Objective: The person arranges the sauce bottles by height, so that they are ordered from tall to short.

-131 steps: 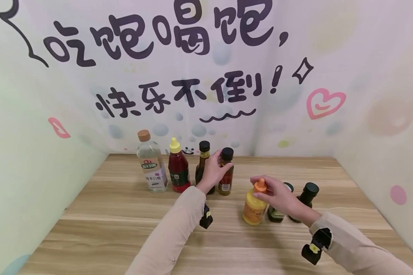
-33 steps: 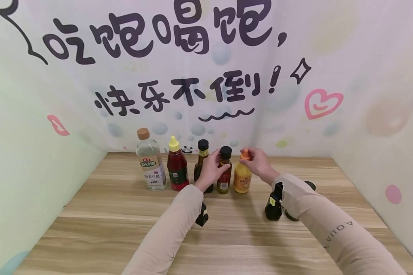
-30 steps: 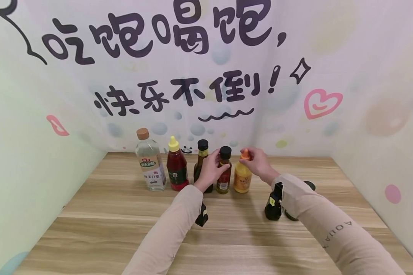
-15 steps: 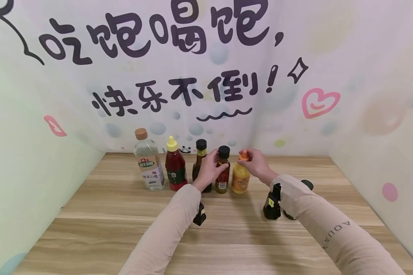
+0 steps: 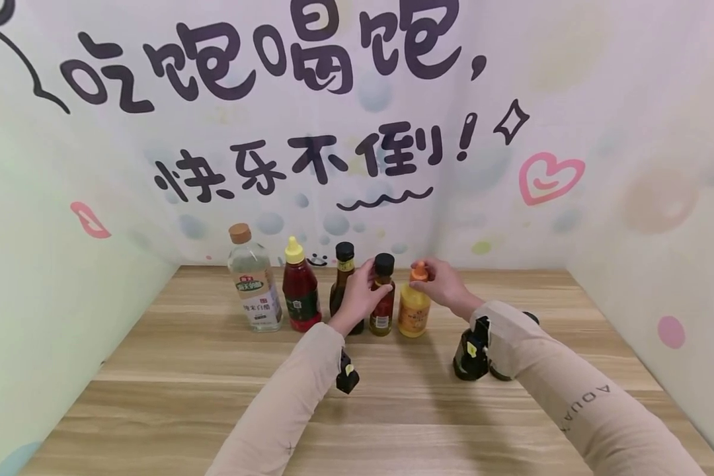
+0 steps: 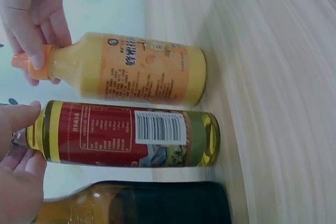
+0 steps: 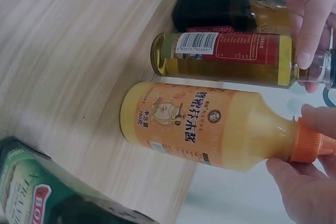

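Note:
My left hand point(image 5: 357, 297) grips the neck of a small oil bottle point(image 5: 383, 311), which has a black cap and a red label with a barcode. Right beside it stands a yellow honey mustard bottle point(image 5: 414, 314), upright on the table. Its orange cap point(image 7: 306, 140) is pinched between the thumb and fingers of my right hand point(image 5: 449, 289). A narrow gap separates the two bottles in the left wrist view. To the left, partly covered by my left hand, is a dark brown bottle point(image 5: 343, 271) with a black cap.
The row continues left with a red sauce bottle point(image 5: 301, 294) with a yellow tip and a clear vinegar bottle point(image 5: 252, 284). A green-labelled dark bottle point(image 7: 31, 187) and another dark-capped bottle point(image 5: 531, 318) stand at the right, partly behind my right forearm. A printed cloth point(image 5: 309, 172) hangs behind the table.
Since the oldest frame, my right hand has carried the honey mustard bottle back and left, beside the oil bottle. During the last second both hands have stayed nearly still; the view has shifted slightly.

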Motion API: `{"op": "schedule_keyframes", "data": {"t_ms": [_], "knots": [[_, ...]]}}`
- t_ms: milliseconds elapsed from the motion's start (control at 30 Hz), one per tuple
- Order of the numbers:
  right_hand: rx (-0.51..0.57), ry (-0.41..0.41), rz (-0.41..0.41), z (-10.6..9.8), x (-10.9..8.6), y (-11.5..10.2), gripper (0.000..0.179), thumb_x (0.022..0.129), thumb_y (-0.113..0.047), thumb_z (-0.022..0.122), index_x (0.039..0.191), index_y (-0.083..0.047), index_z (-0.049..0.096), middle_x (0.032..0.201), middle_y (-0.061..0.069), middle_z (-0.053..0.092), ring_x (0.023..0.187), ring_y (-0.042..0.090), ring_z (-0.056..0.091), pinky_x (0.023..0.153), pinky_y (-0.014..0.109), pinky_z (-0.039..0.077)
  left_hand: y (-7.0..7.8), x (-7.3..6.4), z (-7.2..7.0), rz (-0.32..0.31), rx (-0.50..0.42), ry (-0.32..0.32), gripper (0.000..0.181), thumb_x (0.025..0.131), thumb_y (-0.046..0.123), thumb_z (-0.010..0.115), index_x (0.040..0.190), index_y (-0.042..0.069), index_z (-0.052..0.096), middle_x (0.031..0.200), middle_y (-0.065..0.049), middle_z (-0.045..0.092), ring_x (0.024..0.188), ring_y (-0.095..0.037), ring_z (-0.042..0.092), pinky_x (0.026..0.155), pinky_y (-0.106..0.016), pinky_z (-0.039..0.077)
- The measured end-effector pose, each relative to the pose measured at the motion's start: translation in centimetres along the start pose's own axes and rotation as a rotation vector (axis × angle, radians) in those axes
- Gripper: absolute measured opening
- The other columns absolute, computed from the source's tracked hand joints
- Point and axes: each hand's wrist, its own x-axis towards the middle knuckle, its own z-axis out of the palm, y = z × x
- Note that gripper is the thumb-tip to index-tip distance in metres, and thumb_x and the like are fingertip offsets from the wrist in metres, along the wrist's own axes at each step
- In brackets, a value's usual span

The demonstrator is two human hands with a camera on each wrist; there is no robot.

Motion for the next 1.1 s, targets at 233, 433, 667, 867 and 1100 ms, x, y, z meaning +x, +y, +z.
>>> {"op": "schedule_keyframes", "data": {"t_ms": [233, 433, 667, 867, 1100], "knots": [[-0.002, -0.038, -0.022, -0.2, -0.2, -0.5, 0.047, 0.082, -0.001, 0.058, 0.125, 0.008, 0.040, 0.122, 0.027, 0.045, 0.112, 0.037, 0.045, 0.092, 0.042, 0.039, 0.5, 0.3, -0.8, -0.061, -0.024, -0.025, 0.049, 0.081, 0.007, 0.063, 0.125, -0.002, 0.042, 0.115, -0.020, 0.054, 0.107, -0.028, 0.052, 0.090, -0.035, 0.041], [0.002, -0.056, -0.010, -0.8, -0.3, -0.7, 0.052, 0.083, -0.004, 0.058, 0.129, 0.008, 0.035, 0.127, 0.028, 0.040, 0.117, 0.038, 0.039, 0.095, 0.044, 0.035, 1.2, 0.4, -1.1, -0.080, -0.015, -0.049, 0.054, 0.083, 0.014, 0.061, 0.131, 0.005, 0.038, 0.120, -0.017, 0.051, 0.109, -0.028, 0.050, 0.091, -0.037, 0.041], [-0.016, -0.068, 0.004, -2.2, -0.5, -0.9, 0.052, 0.085, -0.010, 0.058, 0.130, 0.004, 0.035, 0.129, 0.026, 0.039, 0.118, 0.037, 0.038, 0.094, 0.046, 0.035, 1.9, 0.4, -1.8, -0.069, -0.053, -0.083, 0.057, 0.085, 0.017, 0.059, 0.135, 0.008, 0.034, 0.133, -0.015, 0.039, 0.121, -0.025, 0.038, 0.098, -0.036, 0.033], [-0.041, -0.081, -0.016, -3.7, -0.9, -1.0, 0.054, 0.085, -0.014, 0.059, 0.130, 0.002, 0.035, 0.130, 0.028, 0.037, 0.119, 0.038, 0.038, 0.093, 0.047, 0.036, 2.9, 0.1, -2.6, -0.025, -0.015, -0.106, 0.061, 0.086, 0.023, 0.059, 0.137, 0.011, 0.029, 0.138, -0.008, 0.035, 0.126, -0.019, 0.031, 0.101, -0.035, 0.028], [-0.035, -0.087, -0.068, -5.7, -1.6, -1.0, 0.060, 0.084, -0.025, 0.061, 0.131, 0.001, 0.034, 0.131, 0.026, 0.037, 0.119, 0.038, 0.038, 0.093, 0.048, 0.035, 5.1, 0.5, -3.2, 0.057, 0.007, -0.066, 0.063, 0.085, 0.023, 0.060, 0.138, 0.012, 0.029, 0.138, -0.005, 0.035, 0.126, -0.015, 0.032, 0.101, -0.034, 0.028]]}}
